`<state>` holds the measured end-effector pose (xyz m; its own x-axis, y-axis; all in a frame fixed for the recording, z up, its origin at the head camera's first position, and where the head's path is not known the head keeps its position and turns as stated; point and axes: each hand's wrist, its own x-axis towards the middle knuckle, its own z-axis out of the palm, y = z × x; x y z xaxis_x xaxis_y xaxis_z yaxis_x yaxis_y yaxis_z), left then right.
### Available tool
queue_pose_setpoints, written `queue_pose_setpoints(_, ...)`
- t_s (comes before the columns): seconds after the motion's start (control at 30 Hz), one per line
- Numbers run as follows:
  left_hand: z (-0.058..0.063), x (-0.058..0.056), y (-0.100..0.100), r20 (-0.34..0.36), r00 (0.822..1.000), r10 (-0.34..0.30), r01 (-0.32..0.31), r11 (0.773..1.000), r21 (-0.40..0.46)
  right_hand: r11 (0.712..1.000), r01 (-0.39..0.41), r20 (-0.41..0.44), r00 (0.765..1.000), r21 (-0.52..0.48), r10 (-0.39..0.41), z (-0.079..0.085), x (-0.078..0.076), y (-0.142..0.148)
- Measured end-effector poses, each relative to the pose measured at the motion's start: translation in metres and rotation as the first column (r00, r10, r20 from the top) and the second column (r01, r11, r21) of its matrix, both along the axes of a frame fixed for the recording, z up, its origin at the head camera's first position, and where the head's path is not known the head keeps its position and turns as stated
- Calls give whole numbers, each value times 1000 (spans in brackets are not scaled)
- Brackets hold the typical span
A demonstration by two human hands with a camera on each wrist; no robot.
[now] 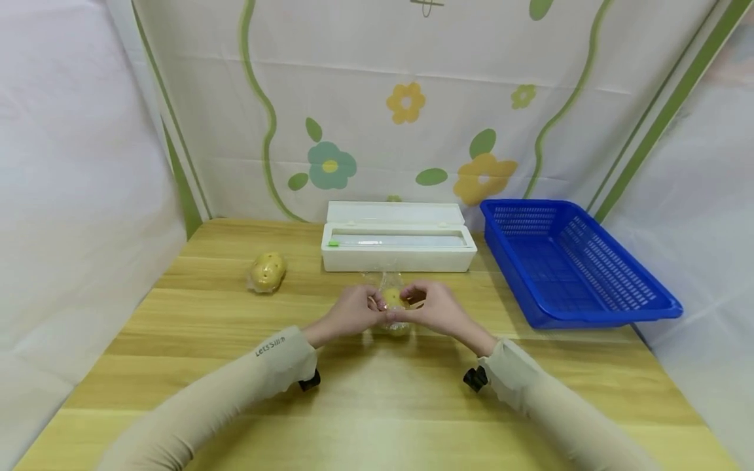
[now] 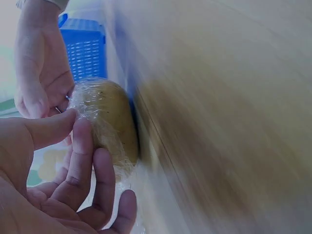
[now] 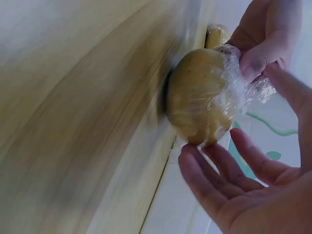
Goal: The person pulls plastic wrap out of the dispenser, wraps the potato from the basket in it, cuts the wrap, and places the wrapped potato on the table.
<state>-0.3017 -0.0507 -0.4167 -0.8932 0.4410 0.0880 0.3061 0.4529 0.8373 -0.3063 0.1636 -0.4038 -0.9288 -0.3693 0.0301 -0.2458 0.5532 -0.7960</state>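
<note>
A potato (image 1: 394,299) in clear plastic wrap (image 3: 236,83) rests on the wooden table, between both hands and in front of a white box. With thumb and forefinger my left hand (image 1: 355,310) pinches the gathered wrap at the potato's side; its other fingers curl loosely below, as the left wrist view shows. My right hand (image 1: 437,309) bends round the potato from the other side, thumb at the wrap near the left thumb, fingertips (image 3: 191,155) against the skin. Loose film stands up behind the potato in the head view.
Behind the hands sits the white cling film dispenser (image 1: 399,260), lid raised, with a green slider (image 1: 333,243) on its bar. Another wrapped potato (image 1: 268,272) lies to the left. A blue plastic basket (image 1: 512,268) stands at the right, its corner reaching over the table edge. Fabric walls surround the table.
</note>
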Motion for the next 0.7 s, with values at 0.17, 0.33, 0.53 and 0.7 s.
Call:
queue_pose_setpoints(0.17,-1,-1,-2,36,999,-3,2,1000,25,998,59,-8,998,-17,-59,-2,-4,-3)
queue_pose_setpoints(0.33,-3,0,-6,13,1000,25,-25,999,24,982,184,36,983,-47,-182,-5,-11,-4)
queue_pose_setpoints(0.53,1,10,-2,-120,988,97,-101,994,-30,962,272,38,962,-37,-270,-4,-11,-7)
queue_pose_setpoints(0.7,0,13,1,-153,986,67,-69,998,-4,962,270,14,963,-49,-270,-3,-10,-7)
